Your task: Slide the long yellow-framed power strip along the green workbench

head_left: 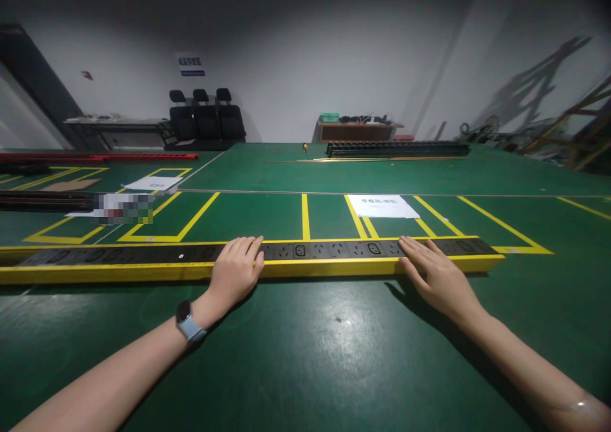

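Note:
A long yellow power strip (334, 268) with a black face of several sockets lies on the green table, running from the left edge to right of centre. My left hand (237, 266), wearing a watch at the wrist, grips it near the middle, fingers over the top and thumb at the near edge. Farther right, my right hand (436, 273) holds the same strip, its fingers reaching across the sockets and the thumb against the yellow near side. The strip's left end is out of view.
Yellow tape lines mark the green table (334, 355) beyond the strip. A white paper sheet (383, 207) lies there, another sheet (153, 183) farther left. Dark bars (48, 201) lie at left. Black rails (396, 149) and a screwdriver-like yellow item (305, 147) rest at the far side.

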### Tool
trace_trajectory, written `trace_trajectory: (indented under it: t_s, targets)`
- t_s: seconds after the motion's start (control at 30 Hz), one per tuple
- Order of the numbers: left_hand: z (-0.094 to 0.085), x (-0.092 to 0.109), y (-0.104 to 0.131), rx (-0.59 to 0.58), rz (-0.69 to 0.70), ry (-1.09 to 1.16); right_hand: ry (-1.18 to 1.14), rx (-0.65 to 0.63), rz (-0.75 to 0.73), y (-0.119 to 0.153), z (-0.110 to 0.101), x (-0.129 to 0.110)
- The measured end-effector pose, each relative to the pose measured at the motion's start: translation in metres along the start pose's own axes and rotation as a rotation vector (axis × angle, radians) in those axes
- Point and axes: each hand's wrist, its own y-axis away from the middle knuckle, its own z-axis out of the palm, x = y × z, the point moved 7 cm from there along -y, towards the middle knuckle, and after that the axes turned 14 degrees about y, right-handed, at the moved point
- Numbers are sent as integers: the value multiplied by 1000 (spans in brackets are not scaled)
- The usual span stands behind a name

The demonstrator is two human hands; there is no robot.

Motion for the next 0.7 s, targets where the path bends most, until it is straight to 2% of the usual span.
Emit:
trace_trajectory:
  t_s: [0.5, 0.6, 0.7]
  targets:
    - [-1, 0, 0, 5, 3, 21, 76, 107, 65, 3, -10, 51]
    - [-1, 0, 0, 6, 5, 29, 97, 138, 41, 3, -13, 44]
    - [-1, 0, -1, 3, 8, 28, 54, 151, -21, 0, -17, 16]
